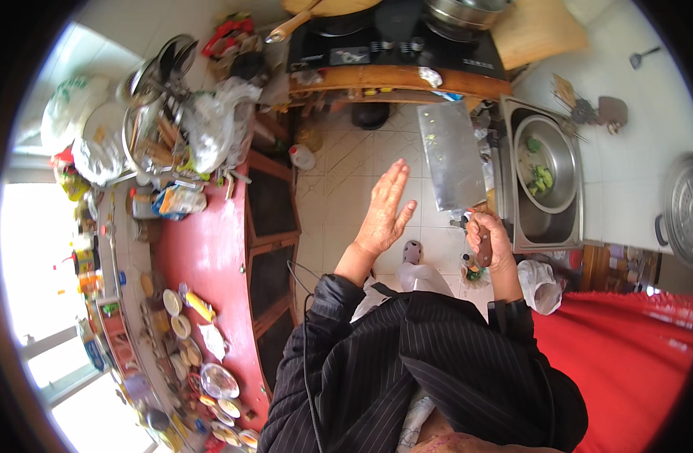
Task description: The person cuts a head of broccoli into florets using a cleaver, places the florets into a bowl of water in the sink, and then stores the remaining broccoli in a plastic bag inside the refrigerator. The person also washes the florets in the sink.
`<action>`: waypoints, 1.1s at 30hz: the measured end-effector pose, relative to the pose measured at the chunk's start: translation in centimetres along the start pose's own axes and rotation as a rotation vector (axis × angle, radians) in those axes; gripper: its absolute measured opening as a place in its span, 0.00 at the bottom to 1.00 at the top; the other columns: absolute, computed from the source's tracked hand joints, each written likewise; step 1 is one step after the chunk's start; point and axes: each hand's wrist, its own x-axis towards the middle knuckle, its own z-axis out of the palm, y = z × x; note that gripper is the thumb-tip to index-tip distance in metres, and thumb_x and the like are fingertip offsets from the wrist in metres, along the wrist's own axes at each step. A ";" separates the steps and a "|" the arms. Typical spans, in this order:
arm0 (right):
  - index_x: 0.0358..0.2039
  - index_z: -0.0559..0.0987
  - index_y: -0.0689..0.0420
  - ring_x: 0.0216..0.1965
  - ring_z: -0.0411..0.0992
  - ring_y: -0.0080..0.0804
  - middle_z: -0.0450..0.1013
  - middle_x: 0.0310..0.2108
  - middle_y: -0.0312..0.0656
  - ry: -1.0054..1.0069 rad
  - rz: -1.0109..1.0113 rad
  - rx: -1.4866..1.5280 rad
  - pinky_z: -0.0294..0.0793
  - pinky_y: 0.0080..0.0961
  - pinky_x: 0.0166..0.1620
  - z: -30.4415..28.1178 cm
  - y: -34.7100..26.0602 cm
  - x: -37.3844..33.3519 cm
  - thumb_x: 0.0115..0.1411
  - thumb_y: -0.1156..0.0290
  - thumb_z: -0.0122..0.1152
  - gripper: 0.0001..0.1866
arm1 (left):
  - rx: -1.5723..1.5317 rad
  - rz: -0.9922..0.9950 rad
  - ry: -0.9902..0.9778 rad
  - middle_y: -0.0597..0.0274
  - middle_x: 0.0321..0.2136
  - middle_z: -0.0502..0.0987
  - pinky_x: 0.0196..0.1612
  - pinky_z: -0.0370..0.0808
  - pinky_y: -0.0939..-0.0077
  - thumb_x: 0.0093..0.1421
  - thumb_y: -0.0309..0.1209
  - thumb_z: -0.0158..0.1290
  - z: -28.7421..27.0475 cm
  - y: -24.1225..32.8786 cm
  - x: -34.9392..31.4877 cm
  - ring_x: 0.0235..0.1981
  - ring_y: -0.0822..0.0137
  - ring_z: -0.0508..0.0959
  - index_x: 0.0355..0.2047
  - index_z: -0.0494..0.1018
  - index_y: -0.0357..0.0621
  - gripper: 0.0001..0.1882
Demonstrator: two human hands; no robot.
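A broad cleaver (pixel 452 155) is in my right hand (pixel 493 240), whose fingers wrap round its brown wooden handle. The grey blade points away from me and carries a few small green bits near its far end. My left hand (pixel 386 208) is raised to the left of the blade, apart from it, with its fingers stretched out and nothing in it. Just right of the cleaver is a steel sink (pixel 516 219). Inside the sink sits a round metal basin (pixel 561 140) with pieces of green vegetable (pixel 540 179).
Ahead is a black cooktop (pixel 395 53) bearing a pan with a wooden handle (pixel 290 26) and a steel pot (pixel 461 19). A red-topped cabinet (pixel 210 264) crowded with bowls and bags runs along the left. Red cloth (pixel 626 355) hangs at the lower right. A white jug (pixel 302 157) stands on the tiled floor.
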 end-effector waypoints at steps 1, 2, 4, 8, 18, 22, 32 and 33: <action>0.32 0.73 0.56 0.15 0.67 0.25 0.68 0.19 0.38 0.001 -0.008 0.001 0.69 0.23 0.14 -0.2 -0.2 -0.5 0.62 0.73 0.55 0.02 | -0.043 0.074 -0.048 0.47 0.68 0.53 0.68 0.54 0.56 0.67 0.38 0.46 0.7 0.6 1.2 0.68 0.48 0.55 0.67 0.52 0.40 0.32; 0.33 0.73 0.55 0.14 0.67 0.26 0.69 0.19 0.39 -0.013 -0.016 0.006 0.69 0.23 0.13 -0.5 -0.5 -1.0 0.62 0.74 0.55 0.01 | -0.077 0.146 -0.129 0.47 0.68 0.53 0.68 0.53 0.57 0.67 0.38 0.46 1.8 1.3 2.5 0.68 0.48 0.55 0.67 0.52 0.39 0.32; 0.32 0.72 0.56 0.14 0.67 0.26 0.69 0.19 0.39 0.009 -0.065 -0.001 0.69 0.23 0.13 -1.6 -1.4 -2.2 0.62 0.74 0.55 0.02 | -0.128 0.296 -0.281 0.46 0.68 0.52 0.69 0.52 0.57 0.67 0.38 0.46 4.6 2.8 5.2 0.67 0.49 0.55 0.67 0.52 0.38 0.32; 0.31 0.70 0.58 0.14 0.66 0.25 0.68 0.18 0.39 0.132 -0.133 -0.007 0.67 0.23 0.13 -5.6 -4.4 -4.9 0.62 0.75 0.53 0.03 | -0.199 0.430 -0.505 0.48 0.68 0.52 0.66 0.60 0.58 0.67 0.40 0.45 12.0 5.7 10.0 0.66 0.47 0.58 0.67 0.52 0.40 0.32; 0.35 0.70 0.58 0.12 0.64 0.24 0.67 0.18 0.38 0.320 -0.308 0.151 0.64 0.21 0.11 -18.2 -14.1 -13.5 0.62 0.75 0.51 0.02 | -0.196 0.701 -0.607 0.47 0.67 0.53 0.67 0.59 0.60 0.68 0.39 0.45 33.6 10.9 22.3 0.65 0.48 0.59 0.65 0.55 0.38 0.29; 0.36 0.69 0.58 0.12 0.64 0.24 0.66 0.18 0.39 0.416 -0.360 0.251 0.65 0.20 0.11 -21.0 -15.0 -16.7 0.62 0.75 0.50 0.02 | -0.233 0.416 -0.385 0.44 0.65 0.56 0.66 0.60 0.60 0.68 0.38 0.46 41.7 9.8 28.0 0.65 0.46 0.59 0.63 0.60 0.37 0.27; 0.32 0.66 0.52 0.13 0.60 0.20 0.61 0.17 0.33 0.580 -0.321 -0.120 0.63 0.18 0.12 -23.7 -16.0 -15.8 0.63 0.71 0.54 0.06 | -0.144 -0.142 -0.261 0.40 0.59 0.61 0.59 0.68 0.55 0.44 0.18 0.55 42.5 3.8 20.0 0.59 0.40 0.65 0.54 0.70 0.51 0.34; 0.32 0.66 0.53 0.12 0.60 0.20 0.61 0.16 0.33 0.564 -0.312 -0.175 0.63 0.18 0.12 -23.3 -16.0 -14.4 0.63 0.71 0.54 0.06 | -0.188 -0.234 -0.377 0.35 0.64 0.52 0.66 0.58 0.54 0.44 0.22 0.60 40.8 3.2 18.2 0.66 0.37 0.53 0.61 0.64 0.52 0.41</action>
